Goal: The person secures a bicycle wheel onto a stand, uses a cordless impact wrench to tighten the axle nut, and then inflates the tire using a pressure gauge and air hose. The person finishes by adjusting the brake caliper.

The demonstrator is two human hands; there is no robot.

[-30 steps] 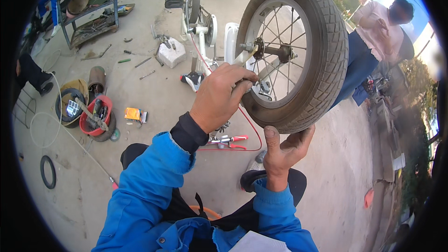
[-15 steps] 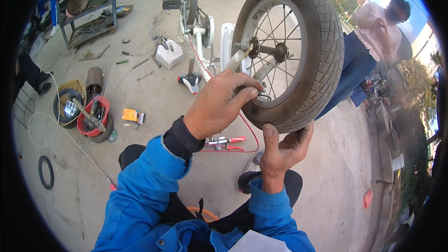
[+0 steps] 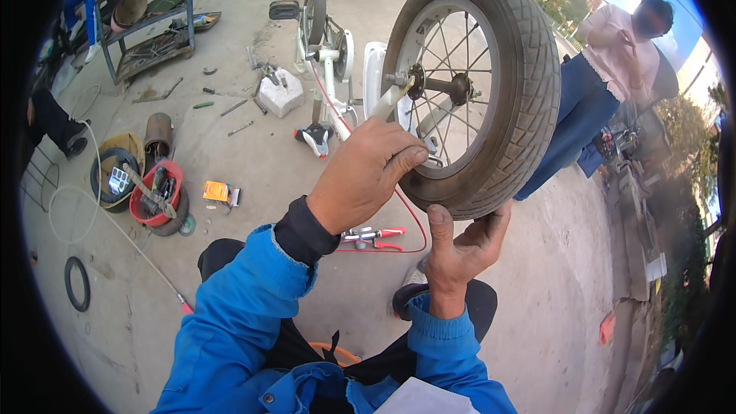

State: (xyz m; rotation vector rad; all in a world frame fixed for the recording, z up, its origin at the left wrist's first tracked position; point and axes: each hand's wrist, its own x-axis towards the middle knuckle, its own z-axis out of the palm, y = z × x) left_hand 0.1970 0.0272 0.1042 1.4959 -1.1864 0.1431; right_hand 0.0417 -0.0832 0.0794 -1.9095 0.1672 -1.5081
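Now the wheel [image 3: 479,84] sits a little lower and nearer than it did a moment ago, and the left hand has slid from the rim toward the hub, while the right hand has kept its place beneath the tyre.

At the far left, on the concrete floor [image 3: 253,276], lie a black rubber ring [image 3: 77,284], a red bowl of tools [image 3: 157,193] and a small orange box [image 3: 217,191]. Further back stands a metal shelf [image 3: 149,23], and a white block [image 3: 280,93] lies near an overturned white bike frame [image 3: 326,54].

The left hand [image 3: 364,176] is raised in front of the wheel, its grip closed around a pale stick-like tool [image 3: 389,100] whose tip meets the axle at the hub. Red-handled pliers [image 3: 376,236] lie on the floor below it, with a thin red cable [image 3: 402,215] looping past.

The right hand [image 3: 460,249] is just under the wheel, its grip half open, thumb upright against the near side of the tyre and fingers cupping the tread from below, so the wheel rests upright above it.

To the right, behind the wheel, stands a person in a pink top [image 3: 613,54].
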